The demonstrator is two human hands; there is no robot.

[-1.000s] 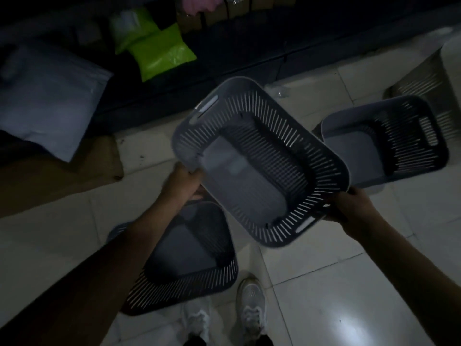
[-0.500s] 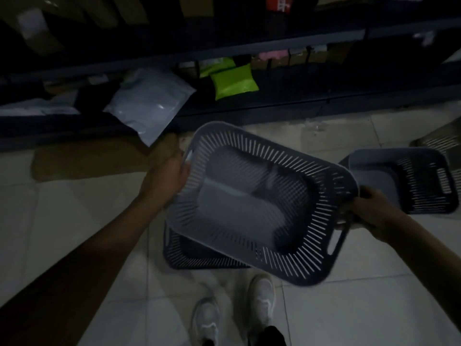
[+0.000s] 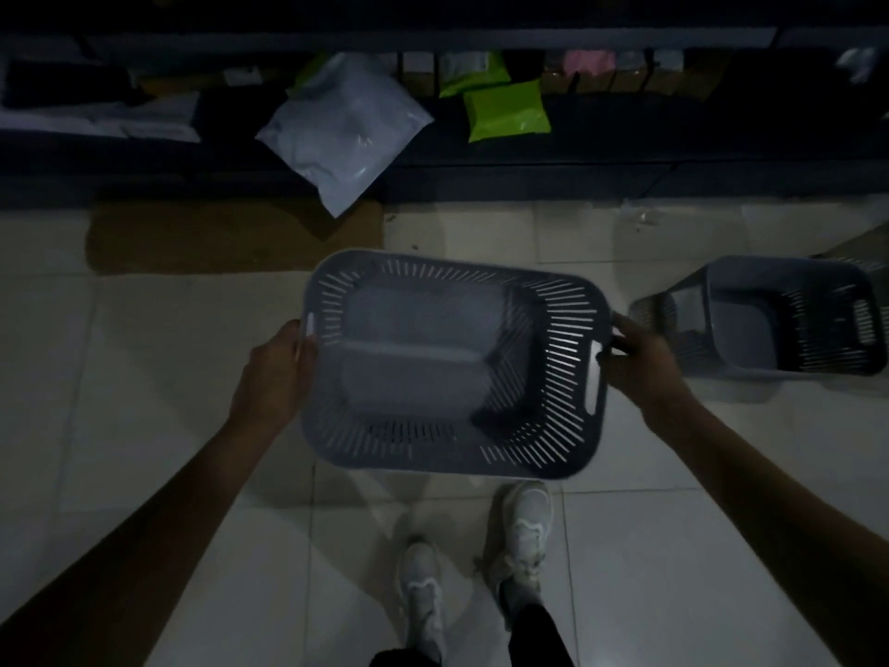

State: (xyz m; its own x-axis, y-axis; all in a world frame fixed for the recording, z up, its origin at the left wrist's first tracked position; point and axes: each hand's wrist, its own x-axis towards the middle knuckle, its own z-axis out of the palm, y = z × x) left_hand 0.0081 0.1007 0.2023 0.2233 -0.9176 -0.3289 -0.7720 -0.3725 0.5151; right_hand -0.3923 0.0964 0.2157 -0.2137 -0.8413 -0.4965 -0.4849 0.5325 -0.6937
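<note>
A grey slotted plastic basket (image 3: pixel 447 363) hangs level over the tiled floor, its opening turned up towards me. My left hand (image 3: pixel 274 373) grips its left end at the handle slot. On the right end, my right hand (image 3: pixel 640 358) holds the rim beside the other handle slot, a finger showing through it. The basket is empty. I cannot tell what lies on the floor directly under it.
A second grey basket (image 3: pixel 789 320) lies tipped on its side on the floor to the right. A low dark shelf (image 3: pixel 625 161) runs along the back, holding a white mailer bag (image 3: pixel 346 127) and green bags (image 3: pixel 507 110). A brown cardboard sheet (image 3: pixel 231 238) lies on the tiles. My shoes (image 3: pixel 524 536) are below.
The basket has swung from a steep tilt to level and come down in front of me. The basket seen on the floor under it earlier is now out of sight.
</note>
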